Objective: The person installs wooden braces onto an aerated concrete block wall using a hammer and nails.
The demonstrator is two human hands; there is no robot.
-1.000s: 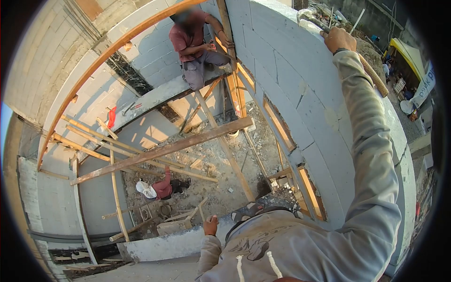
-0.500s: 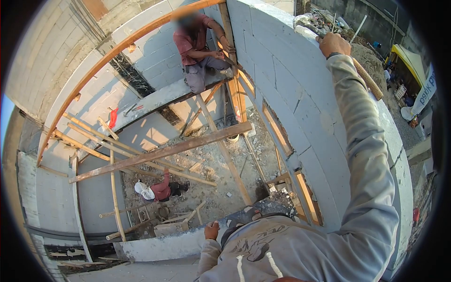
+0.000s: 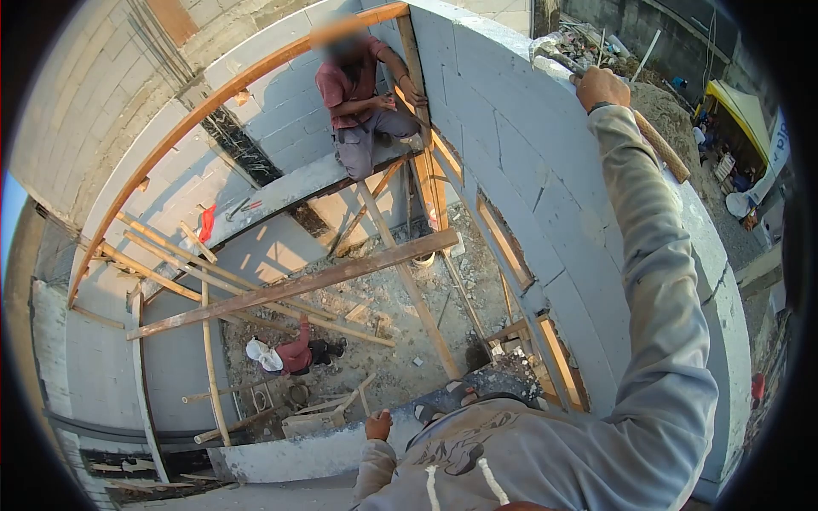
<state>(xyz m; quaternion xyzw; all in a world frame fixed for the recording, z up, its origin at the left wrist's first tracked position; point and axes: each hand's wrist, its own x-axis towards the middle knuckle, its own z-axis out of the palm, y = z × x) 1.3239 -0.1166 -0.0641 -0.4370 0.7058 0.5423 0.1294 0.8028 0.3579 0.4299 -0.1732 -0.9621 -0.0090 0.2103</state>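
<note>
My right hand (image 3: 603, 88) reaches up to the top of the grey block wall (image 3: 511, 162) at the right. Its fingers are closed around a wooden-handled tool (image 3: 661, 146); the handle sticks out behind my wrist, and the tool's front end lies by the wall's top edge, partly hidden by the hand. Low in the middle, my left hand (image 3: 378, 425) is curled into a fist in front of the concrete ledge (image 3: 298, 449). Whether that fist holds anything I cannot tell. My sandalled feet (image 3: 452, 398) rest on the ledge, high above the ground.
Across the opening, a person (image 3: 362, 94) crouches on a concrete beam (image 3: 298, 177) beside a wooden post (image 3: 412, 60). A plank (image 3: 298, 285) and several poles span the space below. Another person (image 3: 294, 356) is on the rubble floor. A yellow canopy (image 3: 737, 115) stands outside.
The crouching person's lower hand has drawn back from the post toward their body. My right hand stays on the tool at the wall top; the view shifts slightly.
</note>
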